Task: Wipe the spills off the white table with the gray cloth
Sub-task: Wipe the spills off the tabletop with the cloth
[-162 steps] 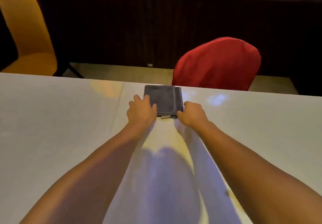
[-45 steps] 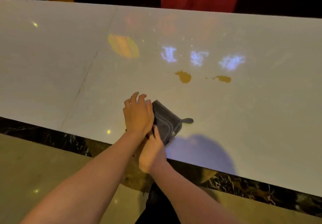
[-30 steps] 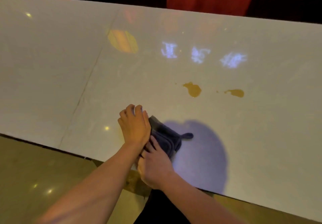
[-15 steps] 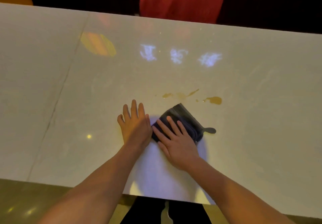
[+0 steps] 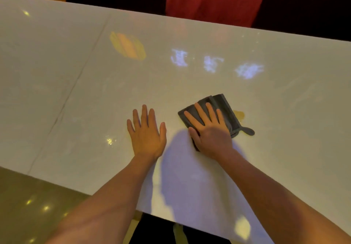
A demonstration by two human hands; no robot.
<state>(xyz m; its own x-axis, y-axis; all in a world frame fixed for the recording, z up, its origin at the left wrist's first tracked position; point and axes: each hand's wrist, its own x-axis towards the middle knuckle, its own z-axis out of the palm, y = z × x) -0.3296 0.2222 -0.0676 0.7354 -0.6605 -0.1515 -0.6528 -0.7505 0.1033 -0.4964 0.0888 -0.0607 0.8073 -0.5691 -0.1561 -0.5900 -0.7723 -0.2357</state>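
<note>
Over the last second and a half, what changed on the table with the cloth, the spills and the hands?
The right hand moved on top of the gray cloth, flattened, and pushed it rightward over the spills. The left brown spill is gone; only an edge of the right spill shows beside the cloth. The left hand let go of the cloth and lies flat on the white table. The light reflections stayed unchanged.

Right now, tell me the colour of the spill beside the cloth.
Yellowish brown. The spill peeks out at the right edge of the gray cloth, seen in the head view.
</note>
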